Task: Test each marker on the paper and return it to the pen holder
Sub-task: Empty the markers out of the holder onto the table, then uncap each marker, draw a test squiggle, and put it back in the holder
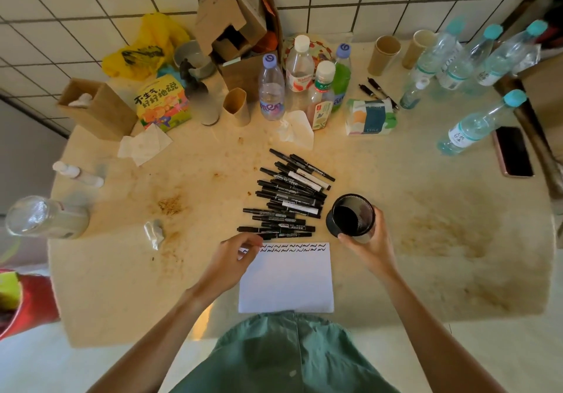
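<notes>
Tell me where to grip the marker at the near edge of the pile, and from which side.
Judging by its pose, pinch the nearest marker mid-barrel from above. It lies flat and crosswise, just beyond the paper, with other markers close behind it, so the near side is freest. The left hand is already beside its left end; the right hand holds the pen holder.

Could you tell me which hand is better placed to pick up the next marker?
Left hand: it touches the nearest marker; the right hand holds the holder.

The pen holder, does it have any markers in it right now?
No, the pen holder gripped by the right hand looks empty inside, while the markers lie piled on the table.
</notes>
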